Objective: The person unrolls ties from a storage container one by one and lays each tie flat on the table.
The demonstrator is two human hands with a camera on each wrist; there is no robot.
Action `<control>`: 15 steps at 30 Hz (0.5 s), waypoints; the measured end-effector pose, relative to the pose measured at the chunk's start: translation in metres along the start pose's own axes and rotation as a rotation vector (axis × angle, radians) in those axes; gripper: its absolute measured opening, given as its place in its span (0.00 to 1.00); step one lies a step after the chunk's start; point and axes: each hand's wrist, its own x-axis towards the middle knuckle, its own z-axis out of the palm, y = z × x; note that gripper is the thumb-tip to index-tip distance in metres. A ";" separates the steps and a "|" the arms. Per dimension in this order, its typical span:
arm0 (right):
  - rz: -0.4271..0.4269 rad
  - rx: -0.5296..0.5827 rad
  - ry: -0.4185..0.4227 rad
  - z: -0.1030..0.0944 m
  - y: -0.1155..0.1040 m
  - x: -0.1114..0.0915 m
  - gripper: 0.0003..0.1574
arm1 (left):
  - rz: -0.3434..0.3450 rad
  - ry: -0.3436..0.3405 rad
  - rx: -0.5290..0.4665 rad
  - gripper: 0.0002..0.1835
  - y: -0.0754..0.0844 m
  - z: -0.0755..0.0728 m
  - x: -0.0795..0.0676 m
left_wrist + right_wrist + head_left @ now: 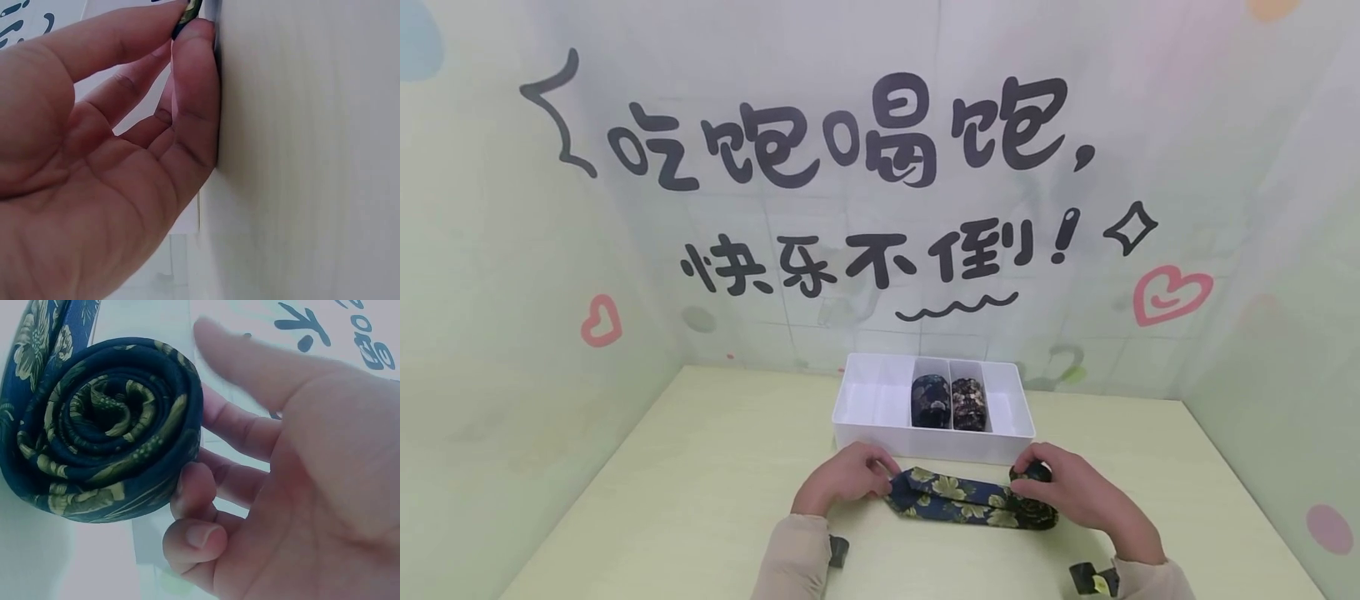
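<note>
A dark blue necktie (951, 498) with yellow-green flowers lies on the table in front of the white box, partly rolled up at its right end. My left hand (850, 477) pinches its pointed left end; in the left wrist view only a scrap of the tie (187, 19) shows between thumb and finger. At the coil (103, 425), my right hand (1063, 487) touches the outer side with its fingers. The right wrist view shows the right thumb (244, 356) stretched out, apart from the coil, and the ring and little fingers bent beside it.
Behind the tie stands a white divided box (925, 443). Two of its middle compartments hold a dark flowered roll (931, 402) and a brown patterned roll (968, 405). The table (700, 500) meets printed walls at the back and sides.
</note>
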 end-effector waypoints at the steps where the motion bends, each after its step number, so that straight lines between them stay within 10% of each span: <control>1: 0.000 0.007 -0.005 -0.001 0.001 0.000 0.16 | 0.000 0.000 -0.001 0.10 0.000 0.000 0.000; 15: -0.012 0.009 -0.094 -0.021 0.014 -0.011 0.20 | -0.012 0.001 0.000 0.10 0.002 0.000 0.000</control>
